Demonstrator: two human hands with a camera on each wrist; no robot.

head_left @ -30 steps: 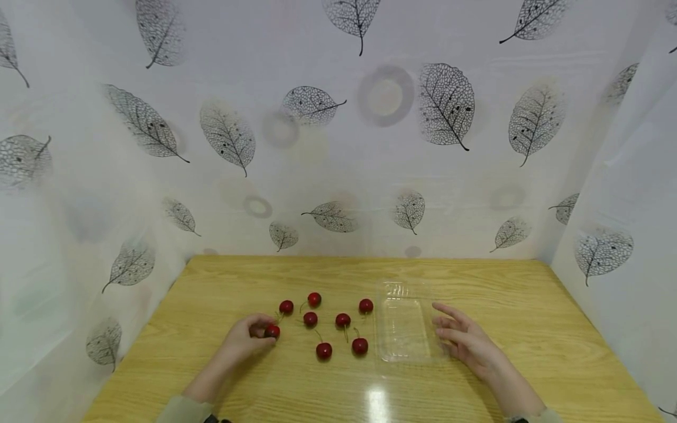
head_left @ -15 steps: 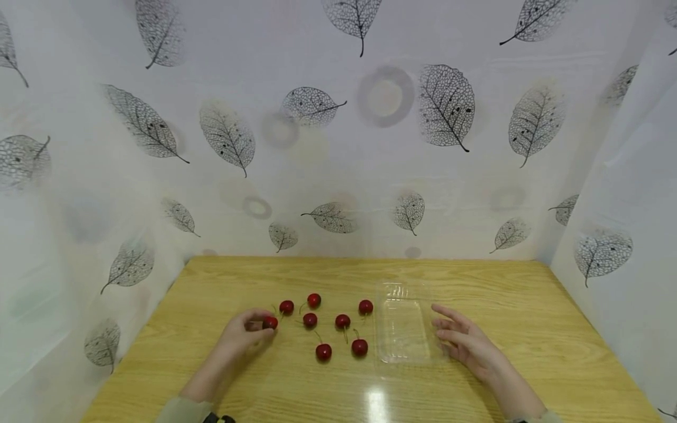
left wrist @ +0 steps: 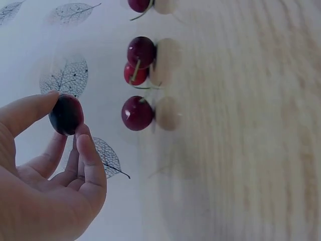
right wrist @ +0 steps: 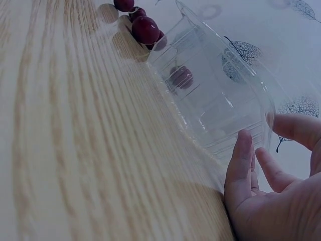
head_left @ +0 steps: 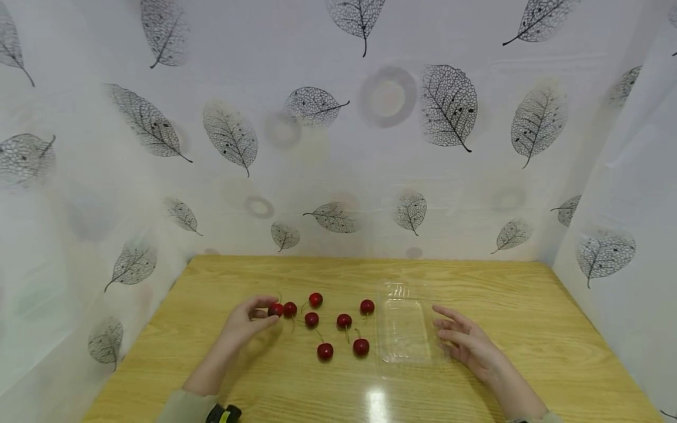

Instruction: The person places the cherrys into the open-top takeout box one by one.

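In the head view my left hand [head_left: 244, 323] pinches a dark red cherry [head_left: 275, 310] between thumb and fingers. The left wrist view shows this held cherry [left wrist: 66, 114] at the fingertips, above the tabletop. Right beside it in the head view lies another cherry [head_left: 290, 309], its stem pointing toward me. A clear plastic container [head_left: 404, 329] stands to the right of the cherries. My right hand [head_left: 468, 343] is at the container's right side, fingers loosely extended. From the right wrist, the fingertips of that hand [right wrist: 281, 196] appear right at the container's near wall [right wrist: 235, 135].
Several more cherries lie spread between the left hand and the container, including one at the back [head_left: 315, 300], one in front [head_left: 325, 352] and one near the container [head_left: 367, 306]. The wooden table [head_left: 296, 393] meets a leaf-patterned sheet [head_left: 359, 147] behind and at both sides.
My left hand has moved away from me with its cherry, up beside the neighbouring cherry, which has shifted slightly and whose stem has turned. The right hand and container have stayed in place.
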